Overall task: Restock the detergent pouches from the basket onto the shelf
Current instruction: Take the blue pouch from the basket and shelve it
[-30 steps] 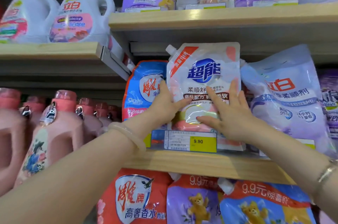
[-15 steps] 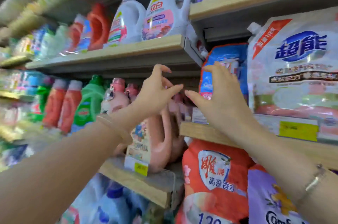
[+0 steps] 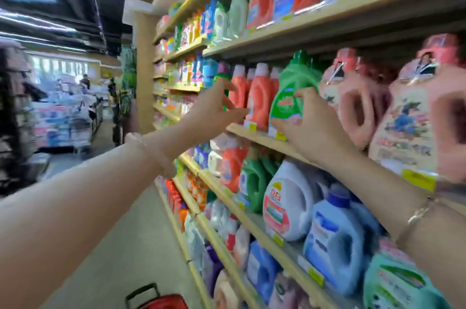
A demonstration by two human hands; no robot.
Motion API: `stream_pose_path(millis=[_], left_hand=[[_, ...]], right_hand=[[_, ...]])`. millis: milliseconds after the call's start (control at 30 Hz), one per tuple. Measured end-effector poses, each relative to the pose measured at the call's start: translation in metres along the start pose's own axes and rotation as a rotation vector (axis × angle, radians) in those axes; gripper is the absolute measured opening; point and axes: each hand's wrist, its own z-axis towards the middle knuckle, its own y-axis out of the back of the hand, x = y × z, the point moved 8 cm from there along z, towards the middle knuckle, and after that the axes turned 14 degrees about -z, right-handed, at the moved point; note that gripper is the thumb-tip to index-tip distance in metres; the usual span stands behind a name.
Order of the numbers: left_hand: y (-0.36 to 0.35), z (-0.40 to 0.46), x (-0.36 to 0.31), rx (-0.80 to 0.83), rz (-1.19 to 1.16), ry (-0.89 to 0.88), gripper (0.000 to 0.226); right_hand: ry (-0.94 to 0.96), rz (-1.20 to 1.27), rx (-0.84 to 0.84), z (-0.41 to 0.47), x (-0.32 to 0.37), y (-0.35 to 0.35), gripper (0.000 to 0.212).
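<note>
At the bottom edge of the view, nearest the person, the red basket (image 3: 161,302) sits on the aisle floor (image 3: 121,245) with its black handle up; only its rim shows, so whether detergent pouches lie in it cannot be told, and none shows clearly on the blurred shelves. Both bare forearms reach up and forward. The left hand (image 3: 214,106) hangs empty in front of the shelf edge (image 3: 254,133), fingers loosely spread and curled. The right hand (image 3: 311,127), a thin bracelet (image 3: 418,215) at its wrist, is also empty, its fingers half open just before a green bottle (image 3: 287,96). Orange-red bottles (image 3: 257,96) stand to the left of it, pink jugs (image 3: 358,101) to the right, white and blue jugs (image 3: 335,245) on the shelf below. The aisle runs open to the left, toward distant blurred displays.
</note>
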Motion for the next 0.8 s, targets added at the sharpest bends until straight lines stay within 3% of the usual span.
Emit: stream_pose_path(millis=[200,300,500,667,800], left_hand=[[0.079,-0.04,0.115,0.04,0.103,0.18,0.035],[0.094,-0.063,0.177,0.074,0.12,0.273,0.046],[0.092,-0.102,0.293,0.154,0.139,0.435,0.045],[0.075,-0.121,0.402,0.207,0.145,0.561,0.045],[0.058,-0.135,0.49,0.237,0.125,0.664,0.045]], right_hand=[[-0.055,0.063,0.165,-0.028,0.072,-0.128,0.062],[-0.072,0.052,0.274,-0.049,0.09,-0.192,0.066],[-0.117,0.03,0.47,-0.085,0.093,-0.308,0.054],[-0.149,0.01,0.602,-0.104,0.084,-0.414,0.06],[-0.189,-0.015,0.71,-0.122,0.07,-0.5,0.045]])
